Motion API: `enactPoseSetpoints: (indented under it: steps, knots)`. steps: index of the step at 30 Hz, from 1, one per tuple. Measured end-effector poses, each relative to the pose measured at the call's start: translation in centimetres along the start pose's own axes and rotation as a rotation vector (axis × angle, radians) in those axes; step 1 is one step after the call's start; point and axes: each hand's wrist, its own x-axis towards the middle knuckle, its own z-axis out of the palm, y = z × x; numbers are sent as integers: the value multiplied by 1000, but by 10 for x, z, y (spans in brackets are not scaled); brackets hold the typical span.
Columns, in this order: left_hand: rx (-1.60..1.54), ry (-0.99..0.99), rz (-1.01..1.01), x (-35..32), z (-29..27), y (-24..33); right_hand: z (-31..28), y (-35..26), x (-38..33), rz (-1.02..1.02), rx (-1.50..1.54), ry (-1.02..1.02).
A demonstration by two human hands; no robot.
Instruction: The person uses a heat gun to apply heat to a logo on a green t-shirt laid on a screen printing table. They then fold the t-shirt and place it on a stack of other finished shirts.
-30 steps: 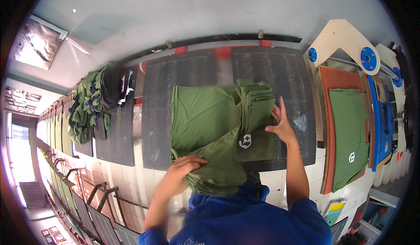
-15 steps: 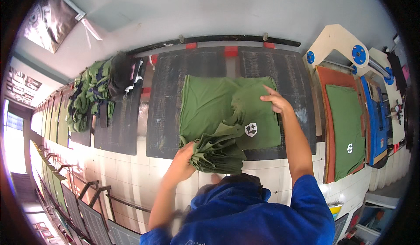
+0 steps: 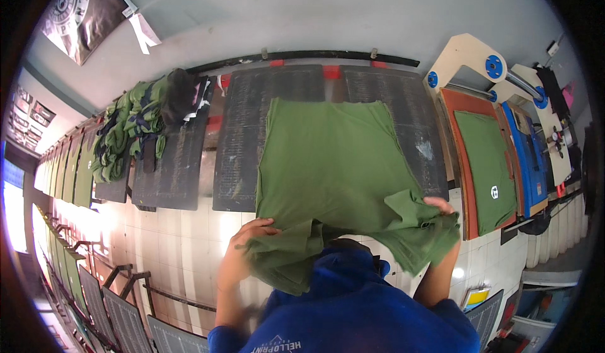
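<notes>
A green fabric piece (image 3: 331,157) lies over two dark boards in front of me, its far part flat and its near part lifted toward my body. My left hand (image 3: 249,233) is closed on the gathered near-left edge, where the cloth hangs in thick folds. At the near-right edge my right hand (image 3: 439,207) is closed on the cloth, which droops in folds over my wrist. Parts of both hands are hidden by the fabric. No print shows on the part of the cloth facing up.
Dark boards (image 3: 234,183) line a long rack. At left a heap of green and navy cloth (image 3: 142,116) covers some boards. To the right, a green panel with a white emblem (image 3: 482,164) lies on an orange-brown board (image 3: 462,110), beside a blue frame (image 3: 523,157) and a roller machine (image 3: 466,63).
My right hand has moved from the far right of the cloth to its near-right edge and holds it. The cloth has spread out, and the white emblem on it is out of sight.
</notes>
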Motion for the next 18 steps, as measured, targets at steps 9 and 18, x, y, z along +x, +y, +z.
enactPoseSetpoints:
  steps: [9,18]
  knots:
    - [-160,117,180,28,-22,14,14,-18,-9,-258,-341,236]
    - [-147,413,366,95,-104,93,79,-180,71,-717,-258,158]
